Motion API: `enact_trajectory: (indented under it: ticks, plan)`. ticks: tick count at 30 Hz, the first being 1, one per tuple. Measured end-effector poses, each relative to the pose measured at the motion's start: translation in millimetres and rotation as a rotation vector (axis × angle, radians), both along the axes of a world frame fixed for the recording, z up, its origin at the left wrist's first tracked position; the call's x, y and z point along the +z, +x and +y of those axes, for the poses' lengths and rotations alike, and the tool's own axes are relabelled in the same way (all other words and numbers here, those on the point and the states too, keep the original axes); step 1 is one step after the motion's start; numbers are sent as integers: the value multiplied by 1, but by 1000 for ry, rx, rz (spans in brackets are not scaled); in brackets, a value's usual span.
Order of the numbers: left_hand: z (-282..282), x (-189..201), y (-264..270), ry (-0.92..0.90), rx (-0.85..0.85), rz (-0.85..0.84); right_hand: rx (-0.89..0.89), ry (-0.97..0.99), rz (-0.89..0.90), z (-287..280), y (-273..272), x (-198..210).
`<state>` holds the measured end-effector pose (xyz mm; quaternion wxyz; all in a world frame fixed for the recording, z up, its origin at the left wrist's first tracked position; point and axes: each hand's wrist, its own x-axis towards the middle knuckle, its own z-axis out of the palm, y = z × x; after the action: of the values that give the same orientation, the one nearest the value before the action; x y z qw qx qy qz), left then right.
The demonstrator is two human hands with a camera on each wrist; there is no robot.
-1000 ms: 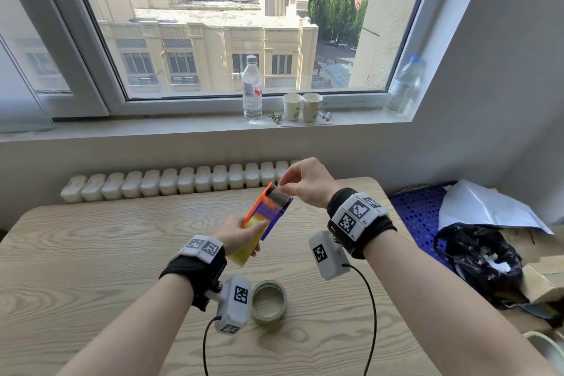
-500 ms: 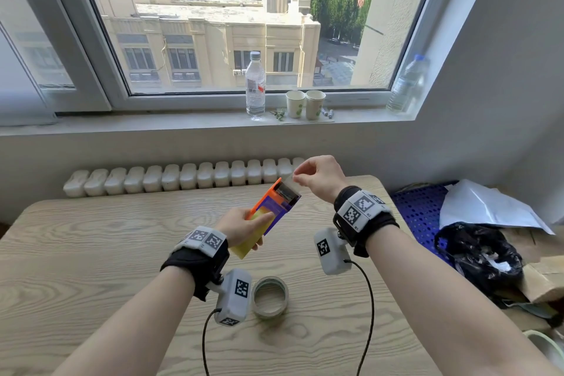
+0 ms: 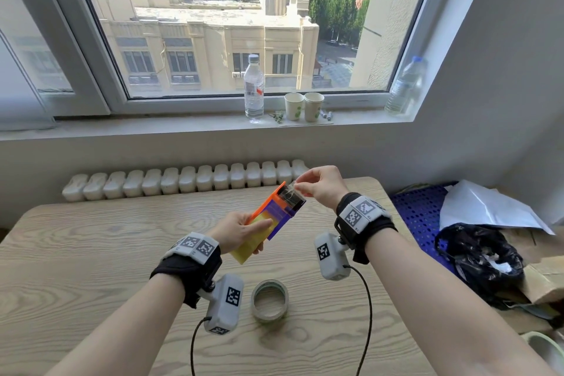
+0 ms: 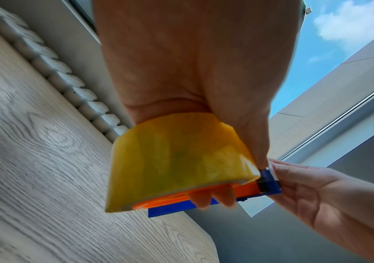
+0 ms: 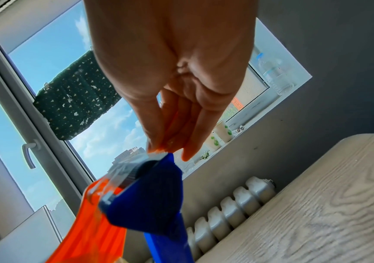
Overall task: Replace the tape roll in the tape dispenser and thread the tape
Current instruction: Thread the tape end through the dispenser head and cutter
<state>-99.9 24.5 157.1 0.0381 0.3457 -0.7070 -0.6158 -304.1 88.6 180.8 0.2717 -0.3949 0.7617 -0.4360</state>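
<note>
My left hand (image 3: 241, 230) grips an orange and blue tape dispenser (image 3: 276, 210) with a yellowish tape roll (image 4: 176, 160) seated in it, held tilted above the wooden table (image 3: 76, 253). My right hand (image 3: 320, 185) pinches the clear tape end (image 3: 294, 188) at the dispenser's far tip, by the black roller (image 3: 291, 197). In the right wrist view the thumb and fingers (image 5: 158, 140) hold the tape end (image 5: 156, 154) just above the blue nose (image 5: 154, 192). An emptied tape roll (image 3: 270, 299) lies flat on the table near me.
A white radiator (image 3: 183, 180) runs along the table's far edge. On the windowsill stand a water bottle (image 3: 254, 88), two paper cups (image 3: 303, 105) and another bottle (image 3: 406, 85). At the right are a blue crate (image 3: 418, 210), a black bag (image 3: 479, 256) and white paper (image 3: 485, 207).
Both hands and the dispenser stay at about the same spot. My right hand has lifted slightly, drawing the tape end up from the dispenser's tip.
</note>
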Motion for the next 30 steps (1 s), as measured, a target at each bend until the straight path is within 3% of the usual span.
enact_trajectory:
  ticks: [13,30]
  plan:
    - [1,-3,10,-34,42,-39,-22,-99,-202,-3,17,-21]
    - [-2,4,20,-50,-2,-84,33,-63,-197,-6,22,-17]
